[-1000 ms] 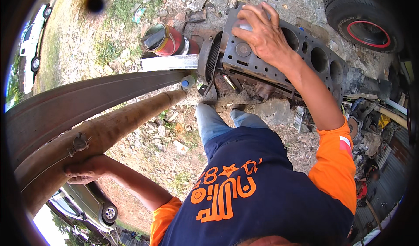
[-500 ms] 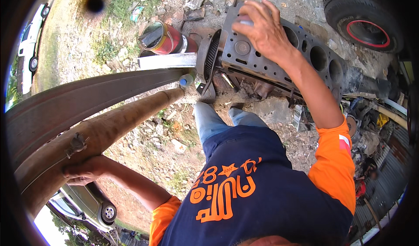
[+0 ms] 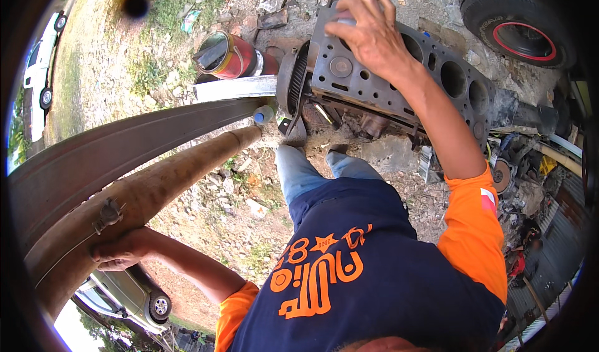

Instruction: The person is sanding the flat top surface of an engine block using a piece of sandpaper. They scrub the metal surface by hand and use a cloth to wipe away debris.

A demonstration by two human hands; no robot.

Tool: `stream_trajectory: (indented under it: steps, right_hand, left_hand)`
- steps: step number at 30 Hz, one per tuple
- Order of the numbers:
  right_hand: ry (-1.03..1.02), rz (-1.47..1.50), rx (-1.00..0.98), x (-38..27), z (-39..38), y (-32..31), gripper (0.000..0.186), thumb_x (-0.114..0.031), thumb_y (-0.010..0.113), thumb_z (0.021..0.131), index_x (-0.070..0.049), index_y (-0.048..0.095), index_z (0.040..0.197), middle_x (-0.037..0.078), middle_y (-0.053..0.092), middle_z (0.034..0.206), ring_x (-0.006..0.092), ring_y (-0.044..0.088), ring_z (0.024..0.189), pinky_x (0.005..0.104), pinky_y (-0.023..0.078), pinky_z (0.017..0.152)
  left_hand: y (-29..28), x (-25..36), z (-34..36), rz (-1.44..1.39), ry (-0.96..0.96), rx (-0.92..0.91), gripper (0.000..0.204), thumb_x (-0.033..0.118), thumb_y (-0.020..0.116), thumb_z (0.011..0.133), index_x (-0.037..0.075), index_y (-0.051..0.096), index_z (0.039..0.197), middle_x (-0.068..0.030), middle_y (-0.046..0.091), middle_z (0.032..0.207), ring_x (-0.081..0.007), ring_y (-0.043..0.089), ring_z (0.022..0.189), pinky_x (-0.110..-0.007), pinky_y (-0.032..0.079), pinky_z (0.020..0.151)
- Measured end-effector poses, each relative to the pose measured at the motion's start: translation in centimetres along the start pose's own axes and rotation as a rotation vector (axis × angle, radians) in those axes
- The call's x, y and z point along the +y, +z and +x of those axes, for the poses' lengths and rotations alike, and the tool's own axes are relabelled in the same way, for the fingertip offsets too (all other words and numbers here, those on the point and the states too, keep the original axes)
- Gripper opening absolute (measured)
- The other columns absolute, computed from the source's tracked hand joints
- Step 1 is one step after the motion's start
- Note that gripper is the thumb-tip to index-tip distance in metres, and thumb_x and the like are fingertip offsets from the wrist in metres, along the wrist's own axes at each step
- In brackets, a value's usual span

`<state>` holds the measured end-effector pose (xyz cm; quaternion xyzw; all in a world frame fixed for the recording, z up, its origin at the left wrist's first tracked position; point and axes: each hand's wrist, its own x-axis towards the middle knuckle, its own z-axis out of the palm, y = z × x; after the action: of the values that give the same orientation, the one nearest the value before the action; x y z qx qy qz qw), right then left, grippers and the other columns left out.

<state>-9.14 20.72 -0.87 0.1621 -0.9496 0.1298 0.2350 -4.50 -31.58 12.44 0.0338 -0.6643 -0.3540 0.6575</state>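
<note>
My right hand [image 3: 373, 43] is over the top face of a grey engine block [image 3: 409, 105], near its far left corner. Its fingers curl round a small pale object [image 3: 345, 20], mostly hidden, whose kind I cannot make out. Round cylinder bores run along the block; one near the left end is filled level with a piston [image 3: 340, 67]. At the lower left, my left hand [image 3: 123, 250] grips a thick wooden pole [image 3: 168, 186], fingers closed against its side. A wire-tied knob [image 3: 109, 213] sits on the pole just above that hand.
A rusty steel beam [image 3: 143, 127] slants beside the pole. Past the block's left end stand a red bucket [image 3: 234, 57] and a plastic bottle [image 3: 263, 115]. A tyre [image 3: 521, 30] lies at the far right, with scrap parts [image 3: 515, 177] below it. Stones and grass cover the ground.
My right hand has shifted slightly toward the far left in the picture, still over the block's corner. My left hand keeps its place on the pole.
</note>
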Motion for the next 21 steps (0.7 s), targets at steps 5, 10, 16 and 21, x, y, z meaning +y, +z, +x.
stream_trajectory:
  steps: [5, 10, 16, 21]
  right_hand:
    - [-0.057, -0.019, -0.079, -1.6, -1.0, -0.2, 0.035, 0.001, 0.068, 0.093, -0.026, 0.083, 0.108, 0.007, 0.067, 0.132, 0.0242, 0.051, 0.144, 0.0531, 0.021, 0.131]
    - [-0.076, -0.044, -0.052, -1.1, -1.0, -0.4, 0.031, -0.001, 0.068, 0.092, -0.024, 0.083, 0.107, 0.006, 0.067, 0.132, 0.0241, 0.052, 0.142, 0.0529, 0.021, 0.13]
    - [0.038, -0.054, -0.034, 0.3, -0.6, 0.0, 0.03, -0.003, 0.067, 0.092, -0.023, 0.083, 0.107, 0.005, 0.065, 0.131, 0.0239, 0.051, 0.145, 0.0538, 0.017, 0.132]
    - [-0.033, 0.04, -0.047, -0.5, -0.7, 0.2, 0.03, -0.001, 0.065, 0.093, -0.021, 0.084, 0.107, 0.006, 0.065, 0.131, 0.0236, 0.051, 0.145, 0.0545, 0.019, 0.132]
  left_hand:
    - [-0.4, -0.3, 0.2, 0.017, -0.018, 0.018, 0.049, 0.041, 0.069, 0.108, -0.006, 0.056, 0.111, -0.0166, 0.062, 0.103, -0.0208, 0.067, 0.092, -0.038, 0.059, 0.084]
    - [0.5, -0.6, -0.2, -0.063, 0.001, 0.015, 0.049, 0.043, 0.069, 0.108, -0.005, 0.057, 0.112, -0.0158, 0.062, 0.105, -0.0203, 0.067, 0.093, -0.036, 0.059, 0.084]
    - [0.3, -0.5, 0.1, -0.073, -0.023, 0.013, 0.049, 0.044, 0.071, 0.107, -0.004, 0.057, 0.111, -0.0147, 0.063, 0.105, -0.0199, 0.068, 0.094, -0.036, 0.06, 0.085]
    - [0.4, -0.3, -0.1, -0.038, -0.024, 0.059, 0.051, 0.043, 0.072, 0.106, -0.005, 0.055, 0.113, -0.0168, 0.063, 0.107, -0.0211, 0.069, 0.094, -0.036, 0.062, 0.084]
